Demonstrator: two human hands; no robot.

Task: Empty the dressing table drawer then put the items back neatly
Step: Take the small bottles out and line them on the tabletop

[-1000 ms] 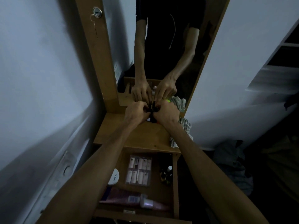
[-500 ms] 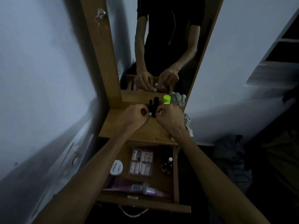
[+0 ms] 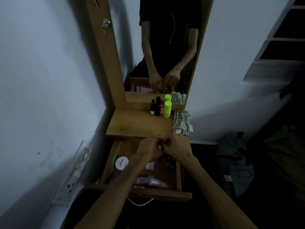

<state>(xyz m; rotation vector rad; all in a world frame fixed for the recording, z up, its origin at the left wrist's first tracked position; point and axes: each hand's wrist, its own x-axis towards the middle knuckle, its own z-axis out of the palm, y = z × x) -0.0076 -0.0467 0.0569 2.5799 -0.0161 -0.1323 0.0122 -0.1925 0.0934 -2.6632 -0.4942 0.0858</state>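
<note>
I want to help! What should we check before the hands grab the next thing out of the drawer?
1. Drawer pulled open: ok.
2. Left hand free to grab: cannot tell; its fingers are curled against the right hand, and a small dark thing may sit between them.
3. Right hand free: cannot tell, same reason.
4. Room on the tabletop: ok; bare wood lies in front of the green bottle and the dark bottles.
5. Things left in the drawer: ok; the white round jar and pink tube are still inside.
6. Light: not ok; the drawer is dim.
</note>
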